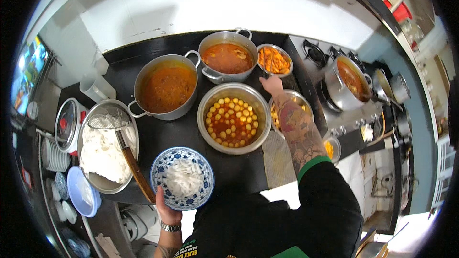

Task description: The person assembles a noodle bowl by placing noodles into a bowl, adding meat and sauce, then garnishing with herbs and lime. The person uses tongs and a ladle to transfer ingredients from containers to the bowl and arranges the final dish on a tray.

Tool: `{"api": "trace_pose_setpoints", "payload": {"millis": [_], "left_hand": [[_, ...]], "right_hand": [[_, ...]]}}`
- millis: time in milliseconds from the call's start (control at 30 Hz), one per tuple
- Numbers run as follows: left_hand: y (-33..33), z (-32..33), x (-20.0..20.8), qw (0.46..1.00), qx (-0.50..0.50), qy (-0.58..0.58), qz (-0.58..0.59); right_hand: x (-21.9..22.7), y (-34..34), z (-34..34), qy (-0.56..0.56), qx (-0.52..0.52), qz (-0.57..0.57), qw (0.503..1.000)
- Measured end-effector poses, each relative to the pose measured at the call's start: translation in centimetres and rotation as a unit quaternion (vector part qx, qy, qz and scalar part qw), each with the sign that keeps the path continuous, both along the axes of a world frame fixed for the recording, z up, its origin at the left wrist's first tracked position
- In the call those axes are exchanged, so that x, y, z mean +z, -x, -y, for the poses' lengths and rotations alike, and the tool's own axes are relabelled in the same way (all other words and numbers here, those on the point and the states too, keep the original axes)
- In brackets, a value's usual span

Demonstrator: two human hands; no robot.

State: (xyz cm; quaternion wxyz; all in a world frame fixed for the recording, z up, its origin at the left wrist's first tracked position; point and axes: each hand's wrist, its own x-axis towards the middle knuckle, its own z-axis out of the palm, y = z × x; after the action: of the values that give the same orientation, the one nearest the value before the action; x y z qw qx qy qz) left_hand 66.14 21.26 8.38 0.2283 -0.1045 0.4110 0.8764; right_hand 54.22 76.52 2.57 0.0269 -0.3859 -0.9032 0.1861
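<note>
My left hand (167, 210) grips the near left rim of a blue-and-white patterned bowl (157, 171), its thumb over the edge. White noodles (183, 177) lie in that bowl. Stretched far forward, my right hand (272, 84) is closed round the thin dark handle of a utensil (264, 72). The handle reaches into a metal bowl (290, 69) of orange pieces of food (274, 60); the utensil's working end is too small to make out. Below my right forearm, partly hidden by it, stands another metal bowl (310, 108) with yellowish pieces.
A wide pot (263, 131) of red broth with yellow balls stands mid-counter. Behind are two handled pots (138, 91) (210, 43) of orange-red soup. At left, a wood-handled strainer (130, 160) rests across a basin (136, 138) of white noodles. A pot (340, 93) sits on the right stove.
</note>
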Motion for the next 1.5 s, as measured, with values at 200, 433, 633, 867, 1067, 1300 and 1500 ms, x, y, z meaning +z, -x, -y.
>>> {"api": "trace_pose_setpoints", "payload": {"millis": [200,433,633,867,1067,1300,1500], "left_hand": [[0.2,-2.5,-0.8,0.999,0.019,-0.039,0.007],[3.8,-3.0,-1.7,0.997,0.033,-0.039,0.061],[7.1,-2.5,-0.2,0.998,-0.010,-0.031,0.047],[10.1,-0.3,1.5,0.997,-0.066,0.001,0.040],[11.4,0.3,1.4,0.997,-0.055,-0.015,0.052],[12.8,-0.2,0.1,0.997,-0.031,-0.036,0.062],[13.1,-0.4,-0.2,0.997,-0.020,-0.038,0.057]], "right_hand": [[-3.5,2.1,-4.8,0.099,-0.050,0.086,0.990],[4.1,-5.0,-4.6,-0.029,-0.097,-0.187,0.977],[15.8,-1.3,9.0,0.049,0.262,-0.239,0.934],[14.8,6.6,21.1,-0.263,0.462,-0.041,0.846],[10.4,10.3,23.7,-0.271,0.438,-0.041,0.856],[11.3,10.6,21.4,-0.202,0.408,-0.053,0.889],[14.2,8.0,20.1,-0.162,0.361,-0.038,0.918]]}}
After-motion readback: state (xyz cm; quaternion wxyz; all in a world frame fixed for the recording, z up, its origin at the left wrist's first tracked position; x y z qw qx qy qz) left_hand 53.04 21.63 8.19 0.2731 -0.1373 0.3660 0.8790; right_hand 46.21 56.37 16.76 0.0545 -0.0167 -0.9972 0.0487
